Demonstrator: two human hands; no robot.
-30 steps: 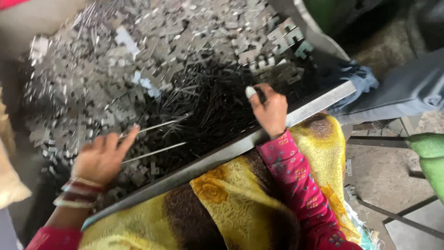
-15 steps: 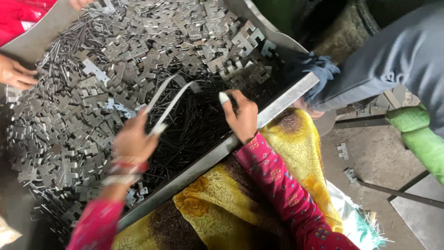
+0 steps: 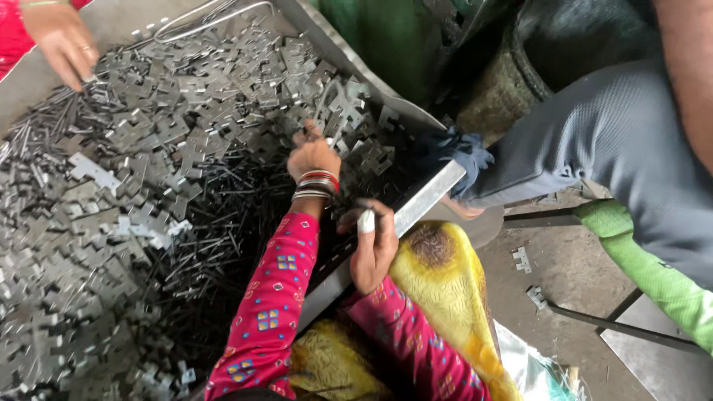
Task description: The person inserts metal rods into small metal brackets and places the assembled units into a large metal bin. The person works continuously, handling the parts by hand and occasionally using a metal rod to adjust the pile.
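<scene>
Grey stamped metal pieces [image 3: 148, 134] fill the tray [image 3: 423, 204], with thin dark rods [image 3: 215, 223] heaped nearer. The left hand [image 3: 312, 156] reaches far, fingers closed around a bent wire loop [image 3: 332, 104] that stands up and away from it. The right hand [image 3: 371, 249] rests curled at the tray's near rim, apparently holding nothing. Another person's hand [image 3: 63, 41] works far left.

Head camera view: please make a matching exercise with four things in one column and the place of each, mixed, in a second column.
1. left hand
2. right hand
3. blue crumpled cloth
4. another person's hand

A. top left corner, over the grey cross-shaped metal pieces
B. on the tray's metal rim, near edge
C. at the tray's right corner
D. reaching into the pieces, bangles on its wrist

Pairs: 1-D, 2-B, 3-C, 4-A
</scene>
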